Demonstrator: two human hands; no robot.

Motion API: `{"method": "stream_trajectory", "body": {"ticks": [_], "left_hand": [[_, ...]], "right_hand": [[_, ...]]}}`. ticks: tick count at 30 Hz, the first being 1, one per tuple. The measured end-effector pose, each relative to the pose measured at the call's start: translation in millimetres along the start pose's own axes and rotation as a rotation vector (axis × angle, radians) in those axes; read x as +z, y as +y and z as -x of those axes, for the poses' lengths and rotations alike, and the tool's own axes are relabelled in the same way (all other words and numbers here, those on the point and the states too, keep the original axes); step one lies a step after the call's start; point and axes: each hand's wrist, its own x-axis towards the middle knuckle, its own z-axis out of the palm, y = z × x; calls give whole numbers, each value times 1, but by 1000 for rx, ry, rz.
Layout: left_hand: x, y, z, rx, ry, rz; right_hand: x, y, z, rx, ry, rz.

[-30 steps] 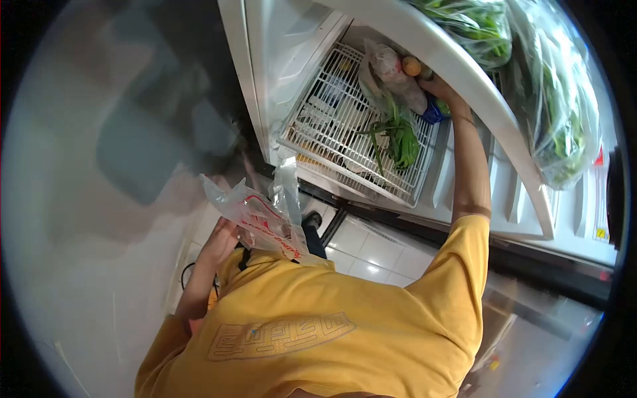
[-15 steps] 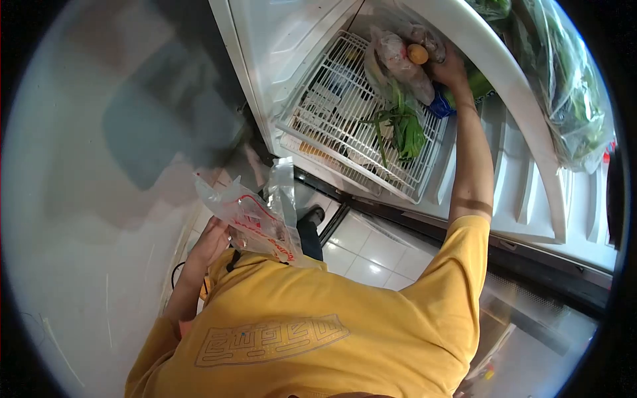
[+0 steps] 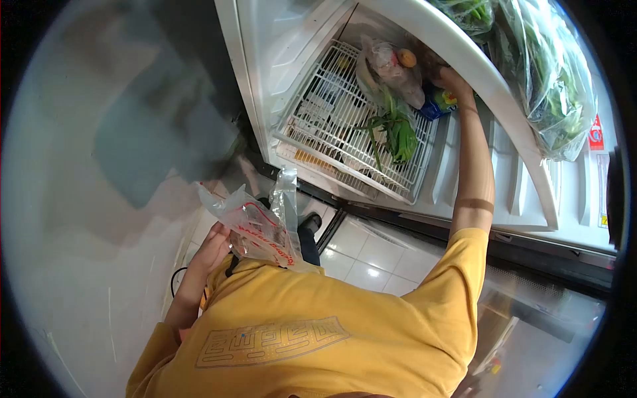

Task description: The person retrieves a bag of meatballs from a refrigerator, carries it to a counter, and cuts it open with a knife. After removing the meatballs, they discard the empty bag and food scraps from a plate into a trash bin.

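Note:
My left hand point(image 3: 213, 245) is closed around the edge of a clear plastic bag point(image 3: 255, 229) with red print, held low in front of my yellow shirt. A second shiny clear bag point(image 3: 285, 192) stands up behind it. My right hand point(image 3: 454, 81) reaches deep into the open fridge, by the right end of the wire shelf point(image 3: 332, 116). Its fingers point to the back wall and are mostly hidden in shadow. Closest to it are a blue packet point(image 3: 434, 106), a knotted clear bag of food point(image 3: 391, 66) and a round orange-brown item point(image 3: 407, 58).
Green leaves point(image 3: 400, 138) lie on the wire shelf. Bagged greens point(image 3: 544, 86) fill the door rack at the upper right, beyond the curved white fridge edge point(image 3: 511, 86). White floor tiles point(image 3: 355, 265) show below. A pale wall point(image 3: 73, 265) stands at my left.
My right hand has shifted slightly down from the bagged items at the back. More of the blue packet shows. The clear bag in my left hand stays nearly in place.

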Motion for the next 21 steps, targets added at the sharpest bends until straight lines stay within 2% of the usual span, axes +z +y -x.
{"method": "stream_trajectory", "body": {"ticks": [6, 9, 16, 18, 21], "left_hand": [[11, 12, -10, 3, 114, -57], [9, 22, -11, -61, 67, -65], [-2, 25, -25, -40, 57, -115], [-6, 30, -31, -101, -43, -95], [-8, 33, -41, -112, -37, -94]], "right_hand": [[-13, -4, 11, -12, 48, 92], [-22, -9, 19, -25, 76, 165], [-52, -33, 58, -77, 152, 429], [-61, -41, 70, -80, 174, 509], [-73, -54, 84, -8, 180, 479]]}}
